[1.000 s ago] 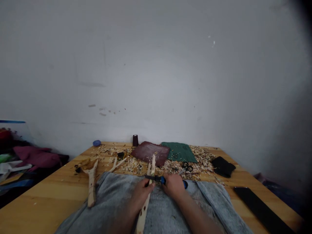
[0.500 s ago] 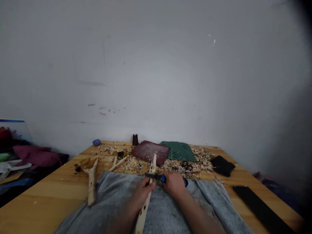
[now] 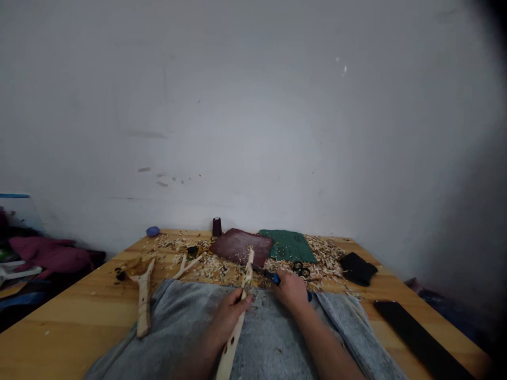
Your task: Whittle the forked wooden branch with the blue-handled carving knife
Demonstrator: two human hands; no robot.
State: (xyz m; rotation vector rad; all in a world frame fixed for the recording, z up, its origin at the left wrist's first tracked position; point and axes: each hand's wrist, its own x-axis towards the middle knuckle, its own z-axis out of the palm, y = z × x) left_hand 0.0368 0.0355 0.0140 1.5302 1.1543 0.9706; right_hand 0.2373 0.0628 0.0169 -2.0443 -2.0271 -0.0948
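My left hand (image 3: 232, 312) is closed around a long pale peeled stick (image 3: 234, 338) with dark knots, which points away from me over a grey cloth (image 3: 190, 316). In my right hand (image 3: 291, 290) is a knife (image 3: 270, 275) with a blue and black handle. Its dark blade points left and lies close to the far part of the stick; whether it touches cannot be made out. Scissors (image 3: 301, 269) with black handles lie just beyond my right hand, partly hidden.
Wood shavings (image 3: 328, 258) cover the table's far part, around maroon (image 3: 241, 247) and green (image 3: 287, 245) sheets. Forked sticks (image 3: 144, 301) lie left. A thread spool (image 3: 216, 227) stands by the wall. Right are a black piece (image 3: 357, 268) and a long black strip (image 3: 420, 338).
The knife has moved forward along the stick, away from my left hand, and my right hand has shifted right with it. The view has turned slightly.
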